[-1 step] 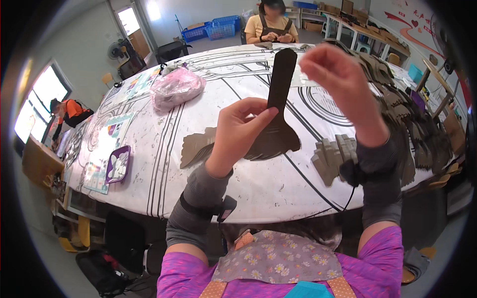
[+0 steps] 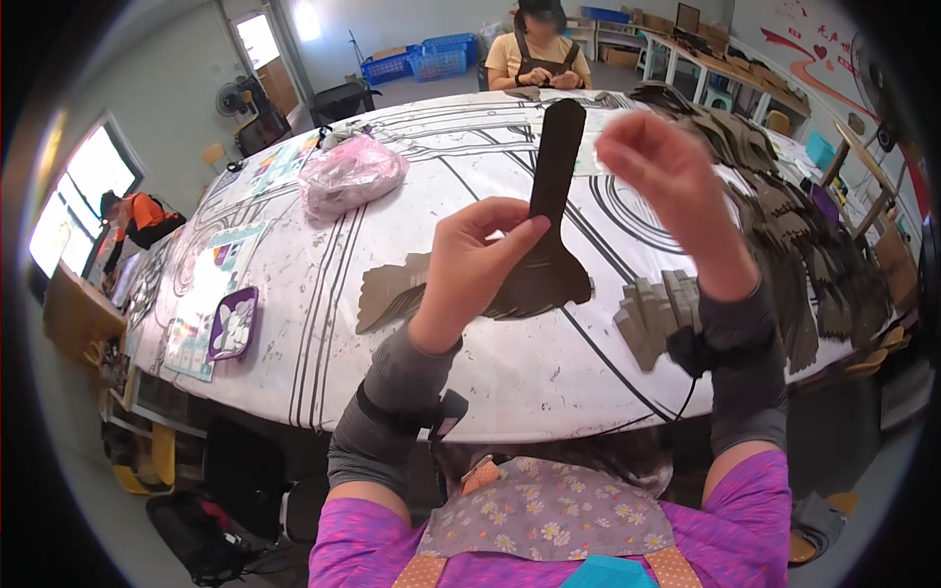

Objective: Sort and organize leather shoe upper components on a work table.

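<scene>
My left hand (image 2: 478, 263) is closed on a dark brown flat piece (image 2: 556, 162), thumb in front and fingers behind. The piece stands upright over the table, a long strip with a rounded top end that flares out below the thumb. My right hand (image 2: 676, 186) is raised to the right of the strip, apart from it. Its fingers are curled and pinched together, somewhat blurred; whatever they hold, if anything, I cannot make out. Behind and below my left hand lies a fanned stack of brown pieces (image 2: 390, 286) with scalloped edges, partly hidden by the hand and the held piece.
Lighter grey-brown pieces (image 2: 647, 318) lie by my right forearm. A large heap of brown pieces (image 2: 784, 240) covers the table's right side. On the left are a pink plastic bag (image 2: 353, 176) and a purple tray (image 2: 253, 328) of white pieces. Across the table sits a person (image 2: 537, 59).
My right hand has shifted slightly down and to the right, and the held piece has moved slightly with my left hand. The grip on it looks the same.
</scene>
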Tool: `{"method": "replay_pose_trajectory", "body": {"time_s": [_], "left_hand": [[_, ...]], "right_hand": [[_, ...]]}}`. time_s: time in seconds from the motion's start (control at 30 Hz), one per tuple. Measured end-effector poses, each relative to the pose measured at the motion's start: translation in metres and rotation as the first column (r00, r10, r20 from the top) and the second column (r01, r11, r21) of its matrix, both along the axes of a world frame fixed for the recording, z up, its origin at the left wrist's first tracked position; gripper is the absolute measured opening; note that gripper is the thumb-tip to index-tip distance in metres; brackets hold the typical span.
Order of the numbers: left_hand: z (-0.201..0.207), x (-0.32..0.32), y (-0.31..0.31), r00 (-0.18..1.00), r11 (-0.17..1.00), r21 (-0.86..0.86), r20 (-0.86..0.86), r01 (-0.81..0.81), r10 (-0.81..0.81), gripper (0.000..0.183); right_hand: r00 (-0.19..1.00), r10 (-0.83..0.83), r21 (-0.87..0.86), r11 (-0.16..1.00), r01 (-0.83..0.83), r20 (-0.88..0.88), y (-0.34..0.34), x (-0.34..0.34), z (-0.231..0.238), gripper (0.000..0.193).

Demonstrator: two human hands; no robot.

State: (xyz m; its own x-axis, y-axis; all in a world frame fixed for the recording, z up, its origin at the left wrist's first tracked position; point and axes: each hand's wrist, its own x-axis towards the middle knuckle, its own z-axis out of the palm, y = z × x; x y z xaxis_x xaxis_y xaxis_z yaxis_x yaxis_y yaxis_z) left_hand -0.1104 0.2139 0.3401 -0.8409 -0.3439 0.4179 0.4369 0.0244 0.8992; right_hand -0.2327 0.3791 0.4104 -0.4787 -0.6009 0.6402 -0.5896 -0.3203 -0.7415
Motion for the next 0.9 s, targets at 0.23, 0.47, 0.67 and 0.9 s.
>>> {"method": "replay_pose_trajectory", "body": {"time_s": [0.23,0.47,0.67,0.9], "left_hand": [[-0.005,-0.001,0.008,0.998,1.000,0.013,-0.063,0.026,-0.025,0.014],[-0.014,0.005,0.012,0.997,0.987,0.149,-0.055,0.058,-0.050,0.013],[-0.018,0.008,0.014,0.993,0.992,0.124,-0.118,0.036,-0.022,0.014],[-0.024,0.007,0.013,0.999,0.999,0.040,-0.044,0.028,-0.026,0.013]], "right_hand": [[0.995,0.063,0.255,0.966,-0.042,-0.075,-0.007,0.007,-0.040,0.020],[0.978,-0.041,0.229,0.969,0.088,-0.203,-0.003,0.010,-0.050,0.016],[0.981,0.038,0.229,0.973,0.007,-0.192,0.011,0.017,-0.039,0.009],[1.000,0.027,-0.027,0.999,-0.026,0.016,-0.005,0.006,-0.001,0.016]]}}
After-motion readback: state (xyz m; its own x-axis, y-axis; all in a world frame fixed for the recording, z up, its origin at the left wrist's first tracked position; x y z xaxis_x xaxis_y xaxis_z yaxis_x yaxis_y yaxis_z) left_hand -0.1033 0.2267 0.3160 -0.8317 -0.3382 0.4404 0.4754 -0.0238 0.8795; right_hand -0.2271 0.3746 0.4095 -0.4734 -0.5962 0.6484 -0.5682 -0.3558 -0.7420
